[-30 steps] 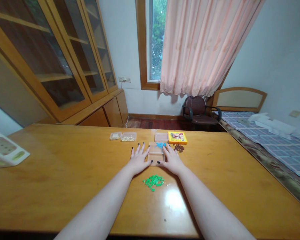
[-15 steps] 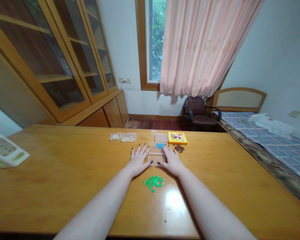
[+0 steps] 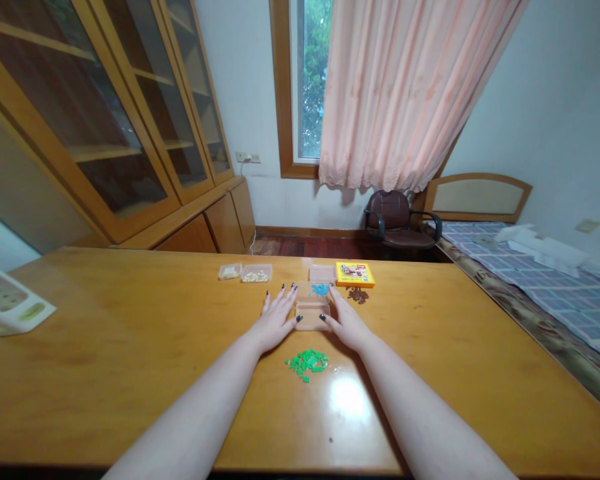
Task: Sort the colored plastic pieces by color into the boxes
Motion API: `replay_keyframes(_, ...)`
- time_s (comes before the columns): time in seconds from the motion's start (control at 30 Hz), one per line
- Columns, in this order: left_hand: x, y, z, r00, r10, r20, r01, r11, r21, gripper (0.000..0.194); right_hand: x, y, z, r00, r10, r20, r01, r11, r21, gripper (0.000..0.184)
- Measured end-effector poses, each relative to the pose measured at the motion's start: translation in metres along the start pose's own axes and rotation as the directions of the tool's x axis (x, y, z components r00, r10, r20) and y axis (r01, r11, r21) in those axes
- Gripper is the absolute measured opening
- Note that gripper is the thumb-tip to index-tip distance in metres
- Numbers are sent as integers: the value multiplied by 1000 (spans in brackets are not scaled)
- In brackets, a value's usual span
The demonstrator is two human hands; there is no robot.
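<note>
A small clear plastic box (image 3: 312,316) lies on the wooden table (image 3: 130,333) between my hands. My left hand (image 3: 276,317) rests flat against its left side, fingers stretched out. My right hand (image 3: 344,320) lies flat against its right side, fingers also extended. Just beyond the box is a second clear box holding blue pieces (image 3: 320,290). A heap of small green pieces (image 3: 307,363) sits on the table between my wrists, nearer to me.
Further back are a yellow box (image 3: 355,274), a clear lid (image 3: 323,272), brown pieces (image 3: 357,295) and two small clear boxes with pale pieces (image 3: 257,273). A white carton (image 3: 5,307) lies far left. A chair (image 3: 397,220) and bed (image 3: 540,280) stand beyond the table.
Both hands have edged slightly toward me along the sides of the clear box; the camera tilted a little. Nothing else moved.
</note>
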State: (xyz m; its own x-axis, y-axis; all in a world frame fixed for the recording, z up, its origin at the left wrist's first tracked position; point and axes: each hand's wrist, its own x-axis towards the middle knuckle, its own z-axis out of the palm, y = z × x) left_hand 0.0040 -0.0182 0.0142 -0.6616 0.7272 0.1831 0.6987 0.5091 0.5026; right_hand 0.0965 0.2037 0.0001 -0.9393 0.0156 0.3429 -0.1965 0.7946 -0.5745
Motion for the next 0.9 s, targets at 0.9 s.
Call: replay_keyframes(0.9, -25, 36, -39, 882, 14, 471, -67, 993, 95, 20, -17, -52, -18, 860, -175, 479, 279, 948, -154, 20)
